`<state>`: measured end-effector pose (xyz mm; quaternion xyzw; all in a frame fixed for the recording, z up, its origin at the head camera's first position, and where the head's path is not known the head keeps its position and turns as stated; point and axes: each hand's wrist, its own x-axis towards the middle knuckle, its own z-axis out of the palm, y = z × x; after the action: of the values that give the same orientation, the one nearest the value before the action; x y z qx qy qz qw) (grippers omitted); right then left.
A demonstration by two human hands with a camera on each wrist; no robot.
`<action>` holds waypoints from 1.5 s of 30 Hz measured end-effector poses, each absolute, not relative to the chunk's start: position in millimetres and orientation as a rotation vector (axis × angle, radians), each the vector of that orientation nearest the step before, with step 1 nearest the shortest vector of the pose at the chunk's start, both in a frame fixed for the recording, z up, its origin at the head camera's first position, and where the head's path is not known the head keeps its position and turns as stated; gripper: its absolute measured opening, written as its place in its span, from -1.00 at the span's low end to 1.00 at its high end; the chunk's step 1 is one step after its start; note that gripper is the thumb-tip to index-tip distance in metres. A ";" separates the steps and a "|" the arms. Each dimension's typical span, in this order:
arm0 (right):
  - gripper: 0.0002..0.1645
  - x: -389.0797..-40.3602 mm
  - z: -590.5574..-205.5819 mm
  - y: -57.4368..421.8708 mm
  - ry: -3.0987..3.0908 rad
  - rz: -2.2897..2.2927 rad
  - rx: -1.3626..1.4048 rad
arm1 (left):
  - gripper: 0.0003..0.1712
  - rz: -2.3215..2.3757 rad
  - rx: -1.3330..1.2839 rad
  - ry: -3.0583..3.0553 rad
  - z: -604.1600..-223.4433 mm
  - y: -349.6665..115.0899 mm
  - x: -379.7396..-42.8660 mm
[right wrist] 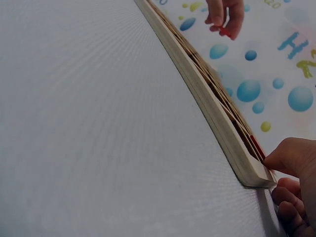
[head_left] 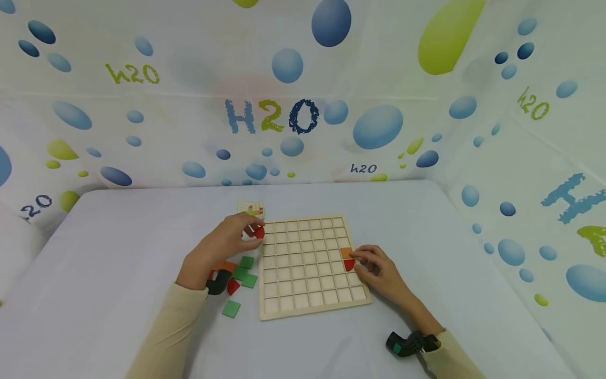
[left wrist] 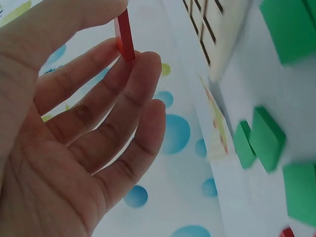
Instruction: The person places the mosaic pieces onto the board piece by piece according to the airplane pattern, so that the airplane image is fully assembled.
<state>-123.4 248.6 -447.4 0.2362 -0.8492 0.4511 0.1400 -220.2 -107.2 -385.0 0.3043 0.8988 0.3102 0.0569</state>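
Head view: raised left hand (head_left: 222, 238) pinches red piece (head_left: 259, 232).

both arms out front, left hand in a pinch, right hand softly bent.
the left arm (head_left: 163, 331) slants up from lower left, its sleeve ending short of the left wrist (head_left: 191, 268); the left hand (head_left: 229, 237) angles inward, thumb (left wrist: 74, 22) opposed to the fingertips in a pinch, the other fingers (left wrist: 106, 140) curved and fanned slightly apart, the little one lowest in the left wrist view; the right arm (head_left: 452, 358) reaches in from lower right, and the right hand (head_left: 381, 273) points inward too, fingers relaxed, a gap between index and thumb; in the right wrist view one digit extends above the others, which curl beneath it.
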 end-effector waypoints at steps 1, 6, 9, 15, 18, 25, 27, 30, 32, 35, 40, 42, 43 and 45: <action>-0.64 -123.5 -446.8 248.5 -2.456 1.301 0.684 | -0.58 0.935 0.952 2.727 -385.3 -104.7 -221.6; -0.63 -125.2 -444.1 248.0 -2.469 1.290 0.686 | -0.62 0.935 1.060 2.712 -385.7 -92.4 -226.5; -0.63 -125.5 -442.2 248.2 -2.473 1.288 0.679 | -0.62 0.941 1.052 2.682 -386.5 -85.9 -227.3; -0.64 -125.2 -441.1 249.0 -2.474 1.298 0.683 | -0.59 0.953 1.035 2.650 -386.8 -76.3 -224.6; -0.64 -125.1 -441.6 249.1 -2.475 1.303 0.677 | -0.58 0.939 1.061 2.637 -387.8 -71.6 -224.9; -0.64 -126.2 -443.4 248.5 -2.496 1.332 0.651 | -0.58 0.907 1.104 2.595 -392.2 -62.1 -226.0; -0.64 -126.0 -443.9 248.4 -2.503 1.343 0.645 | -0.58 0.908 1.108 2.581 -393.9 -59.2 -225.8; -0.65 -125.1 -443.9 248.0 -2.511 1.350 0.636 | -0.58 0.887 1.132 2.571 -396.2 -53.3 -225.8; -0.66 -124.4 -443.3 247.9 -2.515 1.345 0.626 | -0.58 0.874 1.136 2.565 -397.2 -49.0 -225.5; -0.66 -123.4 -443.0 248.4 -2.519 1.341 0.611 | -0.57 0.853 1.136 2.559 -398.6 -42.9 -225.1; -0.66 -122.9 -443.7 249.9 -2.510 1.342 0.616 | -0.57 0.830 1.152 2.553 -400.3 -35.3 -224.4; -0.66 -123.4 -443.9 249.9 -2.503 1.339 0.628 | -0.57 0.836 1.170 2.544 -400.7 -32.9 -224.4; -0.66 -123.7 -443.8 249.9 -2.501 1.338 0.632 | -0.57 0.842 1.178 2.541 -400.8 -31.7 -224.3; -0.66 -124.0 -443.4 249.8 -2.499 1.335 0.635 | -0.59 0.851 1.201 2.539 -400.7 -28.8 -224.3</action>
<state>-124.0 249.8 -443.4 0.2172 -0.8546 0.4564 0.1187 -224.3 -28.8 -400.7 0.4071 0.8605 0.2883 0.1032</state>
